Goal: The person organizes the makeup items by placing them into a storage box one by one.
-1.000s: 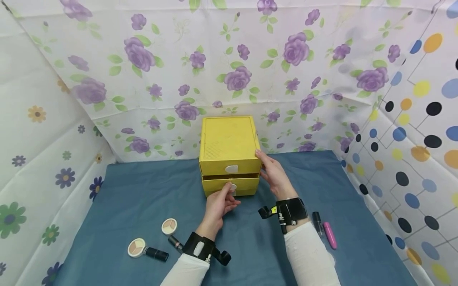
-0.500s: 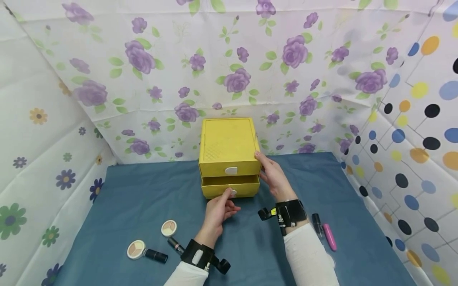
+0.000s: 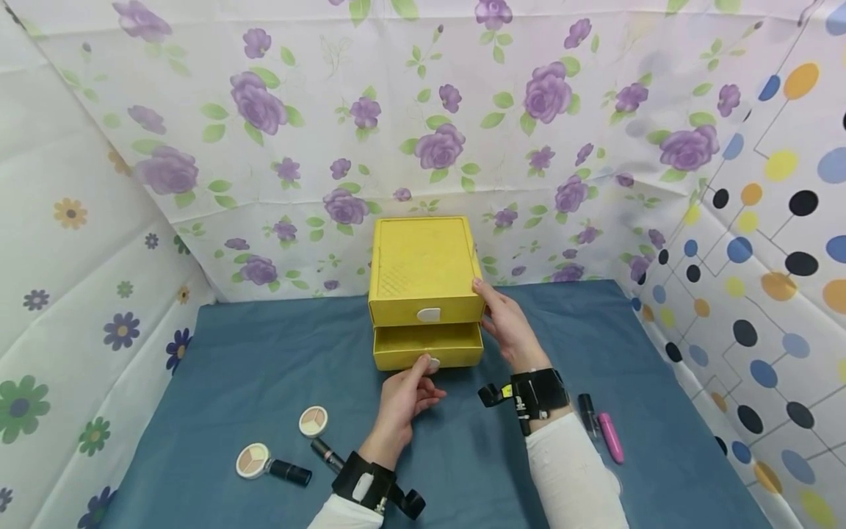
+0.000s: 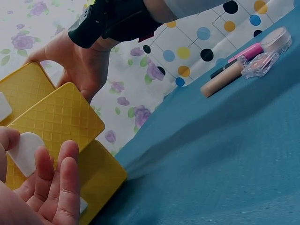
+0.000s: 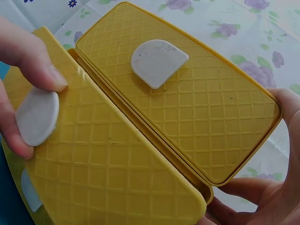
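Observation:
A yellow drawer box [image 3: 426, 257] stands at the back of the cloth, its upper drawer front [image 5: 187, 108] closed. Below, a drawer [image 3: 463, 358] is pulled partway out, and the part of its inside in the head view looks bare. My left hand [image 3: 396, 404] pinches that drawer's white handle [image 5: 40, 115] between thumb and forefinger; the other fingers are loosely bent. My right hand [image 3: 512, 330] grips the box's right front corner, thumb on the upper edge and fingers along the side. Another yellow front [image 4: 101, 178] shows beneath the pulled drawer in the left wrist view.
On the blue cloth at left lie two round three-colour compacts [image 3: 313, 421], a lipstick-like tube [image 3: 327, 453] and a black-capped tube [image 3: 291, 472]. Right of my right forearm lie a dark-capped tube [image 3: 586, 413] and a pink tube [image 3: 611, 437]. Patterned cloth walls [image 3: 277, 184] enclose the back and sides.
My left hand has drawn the drawer toward me by its handle, and its opening is wider. My right hand has kept its place on the box's corner.

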`<state>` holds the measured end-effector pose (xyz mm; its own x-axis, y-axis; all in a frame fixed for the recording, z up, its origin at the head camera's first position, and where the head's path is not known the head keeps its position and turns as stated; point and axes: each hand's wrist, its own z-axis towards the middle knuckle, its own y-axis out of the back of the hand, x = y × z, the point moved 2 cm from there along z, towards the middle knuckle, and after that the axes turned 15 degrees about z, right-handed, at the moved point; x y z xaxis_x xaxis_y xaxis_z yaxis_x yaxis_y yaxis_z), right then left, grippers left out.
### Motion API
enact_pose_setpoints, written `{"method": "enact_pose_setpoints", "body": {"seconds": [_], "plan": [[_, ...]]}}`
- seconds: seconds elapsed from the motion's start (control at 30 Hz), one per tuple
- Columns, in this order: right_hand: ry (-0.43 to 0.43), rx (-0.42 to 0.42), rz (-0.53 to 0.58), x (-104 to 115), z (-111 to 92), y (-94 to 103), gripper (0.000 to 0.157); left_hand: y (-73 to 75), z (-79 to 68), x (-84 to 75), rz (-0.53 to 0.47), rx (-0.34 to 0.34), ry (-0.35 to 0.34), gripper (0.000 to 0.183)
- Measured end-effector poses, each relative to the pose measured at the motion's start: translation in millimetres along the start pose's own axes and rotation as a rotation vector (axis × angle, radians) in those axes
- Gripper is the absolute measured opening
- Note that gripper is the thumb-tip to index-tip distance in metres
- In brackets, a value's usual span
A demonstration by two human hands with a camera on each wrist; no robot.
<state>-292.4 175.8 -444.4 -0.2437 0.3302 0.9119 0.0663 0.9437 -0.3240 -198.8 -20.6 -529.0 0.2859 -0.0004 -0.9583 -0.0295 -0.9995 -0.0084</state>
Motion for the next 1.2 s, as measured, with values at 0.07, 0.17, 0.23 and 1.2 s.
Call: {"method": "enact_pose_setpoints", "body": {"seconds": [0.07,0.17,0.23,1.2], "plan": [[0.002,-0.003,0.001,-0.8,0.6,0.0,0.099,0.1,-3.1,1.7,0.004,0.01,-0.002,0.064],[0.005,-0.004,0.002,-1.5,1.3,0.0,0.099,-0.1,-7.9,4.1,0.012,0.026,-0.008,0.068],[0.006,-0.004,0.002,-1.9,1.6,0.3,0.098,-0.1,-10.5,5.8,0.015,0.032,-0.013,0.069],[0.009,-0.001,0.003,-2.2,3.0,0.8,0.1,3.2,-32.6,13.3,0.042,0.081,0.039,0.071]]}}
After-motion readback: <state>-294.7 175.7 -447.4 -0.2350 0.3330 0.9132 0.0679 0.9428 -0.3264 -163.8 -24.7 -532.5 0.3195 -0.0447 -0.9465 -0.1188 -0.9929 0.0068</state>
